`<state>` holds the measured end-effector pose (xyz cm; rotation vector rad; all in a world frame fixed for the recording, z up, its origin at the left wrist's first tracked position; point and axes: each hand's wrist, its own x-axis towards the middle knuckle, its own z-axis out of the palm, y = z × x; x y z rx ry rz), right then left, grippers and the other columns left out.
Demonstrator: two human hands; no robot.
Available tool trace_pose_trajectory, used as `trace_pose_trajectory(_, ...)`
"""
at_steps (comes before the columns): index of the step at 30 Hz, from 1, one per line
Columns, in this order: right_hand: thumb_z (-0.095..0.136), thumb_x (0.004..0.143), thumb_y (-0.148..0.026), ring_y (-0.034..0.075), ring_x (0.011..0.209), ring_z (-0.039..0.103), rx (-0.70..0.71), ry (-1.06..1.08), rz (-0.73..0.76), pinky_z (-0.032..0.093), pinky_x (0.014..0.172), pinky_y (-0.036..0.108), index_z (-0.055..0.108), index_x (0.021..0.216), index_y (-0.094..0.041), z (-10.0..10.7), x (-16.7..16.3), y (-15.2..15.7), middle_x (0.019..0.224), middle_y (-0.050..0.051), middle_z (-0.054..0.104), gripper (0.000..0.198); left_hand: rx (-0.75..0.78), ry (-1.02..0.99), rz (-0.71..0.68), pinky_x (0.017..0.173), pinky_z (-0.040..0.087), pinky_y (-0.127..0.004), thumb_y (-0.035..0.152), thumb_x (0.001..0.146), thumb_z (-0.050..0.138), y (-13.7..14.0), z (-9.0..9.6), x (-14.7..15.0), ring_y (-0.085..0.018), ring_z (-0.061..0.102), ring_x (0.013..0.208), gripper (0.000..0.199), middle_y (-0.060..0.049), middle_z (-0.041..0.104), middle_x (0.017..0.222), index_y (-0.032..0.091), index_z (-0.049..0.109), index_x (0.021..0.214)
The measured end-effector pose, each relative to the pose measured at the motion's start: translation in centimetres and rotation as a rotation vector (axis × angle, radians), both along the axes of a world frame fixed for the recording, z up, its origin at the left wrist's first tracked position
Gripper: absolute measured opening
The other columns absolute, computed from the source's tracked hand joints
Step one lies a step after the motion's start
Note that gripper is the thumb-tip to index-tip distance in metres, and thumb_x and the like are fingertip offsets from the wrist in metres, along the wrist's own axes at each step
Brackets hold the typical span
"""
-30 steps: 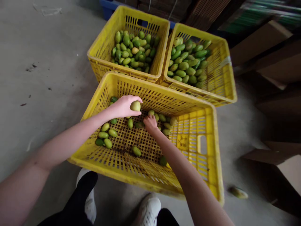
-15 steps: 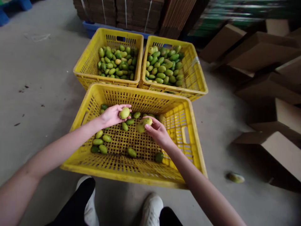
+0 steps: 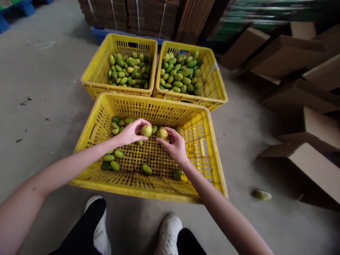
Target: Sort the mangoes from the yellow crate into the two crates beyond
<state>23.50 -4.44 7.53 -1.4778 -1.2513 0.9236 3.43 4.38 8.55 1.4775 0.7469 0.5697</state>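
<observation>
My left hand (image 3: 134,132) is closed on a yellow-green mango (image 3: 146,131), its fingers above and thumb below. Close by on the right, my right hand (image 3: 175,143) grips another mango (image 3: 162,134), yellowish with brown spots. A small gap separates the two fruits. Both hands are over the near yellow crate (image 3: 148,195), whose slatted walls and holed floor show. Several green mangoes lie loose in it, with a cluster (image 3: 113,160) at the left and a single mango (image 3: 147,169) near the front wall. My hands hide some of the fruit behind them.
Behind stand two more yellow crates, the left one (image 3: 92,71) and the right one (image 3: 216,83), both holding many mangoes. Open cardboard boxes (image 3: 316,170) crowd the right side. One mango (image 3: 262,194) lies on the floor. Stacked flat cardboard (image 3: 151,17) rises at the back.
My left hand has turned from palm-up under its mango to gripping it from the side. The right-hand mango has been turned end-on. The whole view has shifted slightly.
</observation>
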Motion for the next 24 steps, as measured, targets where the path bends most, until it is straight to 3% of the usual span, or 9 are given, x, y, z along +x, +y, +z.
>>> trace_pose_trajectory(5, 0.074, 0.075, -0.054, 0.024, 0.105, 0.063, 0.046, -0.096, 0.043, 0.055, 0.09, 0.039, 0.068, 0.106, -0.022, 0.2, -0.1, -0.2, 0.114, 0.009, 0.065, 0.045, 0.162, 0.085, 0.021, 0.095, 0.05, -0.038, 0.024, 0.065, 0.08, -0.7, 0.5, 0.1, -0.023, 0.058, 0.113, 0.044, -0.009, 0.058, 0.121, 0.02, 0.06, 0.104)
trace_pose_trajectory(10, 0.075, 0.075, -0.053, 0.024, 0.105, 0.062, 0.055, -0.074, 0.073, 0.057, 0.087, 0.038, 0.068, 0.106, -0.022, -0.1, 0.0, -0.1, 0.112, 0.008, 0.064, 0.045, 0.256, 0.144, 0.078, 0.092, 0.049, -0.037, 0.029, 0.062, 0.084, -0.5, 0.9, 0.1, -0.021, 0.06, 0.1, 0.05, -0.006, 0.063, 0.11, 0.019, 0.059, 0.105)
trace_pose_trajectory(15, 0.079, 0.071, -0.055, 0.024, 0.102, 0.063, 0.052, -0.032, 0.073, 0.057, 0.087, 0.039, 0.069, 0.105, -0.022, -0.6, 0.1, 0.0, 0.11, 0.008, 0.065, 0.049, 0.009, -0.07, 0.125, 0.087, 0.051, -0.033, 0.029, 0.061, 0.083, -0.4, 0.9, 0.0, -0.017, 0.061, 0.096, 0.052, -0.004, 0.059, 0.109, 0.02, 0.049, 0.099)
trace_pose_trajectory(19, 0.081, 0.068, -0.054, 0.024, 0.101, 0.064, 0.059, 0.034, 0.09, 0.058, 0.085, 0.039, 0.069, 0.104, -0.023, -0.5, -0.2, -0.1, 0.108, 0.007, 0.065, 0.049, -0.05, -0.086, 0.029, 0.083, 0.053, -0.032, 0.029, 0.067, 0.08, -1.1, 0.8, 0.1, -0.017, 0.063, 0.095, 0.05, -0.007, 0.057, 0.114, 0.02, 0.051, 0.107)
trace_pose_trajectory(24, 0.08, 0.071, -0.051, 0.024, 0.1, 0.064, 0.105, 0.02, 0.066, 0.058, 0.084, 0.039, 0.069, 0.105, -0.024, 0.0, -0.2, -0.5, 0.108, 0.007, 0.065, 0.044, 0.227, 0.003, -0.006, 0.095, 0.048, -0.037, 0.026, 0.068, 0.081, -1.3, 0.5, 0.1, -0.021, 0.061, 0.103, 0.043, -0.009, 0.062, 0.11, 0.016, 0.063, 0.105)
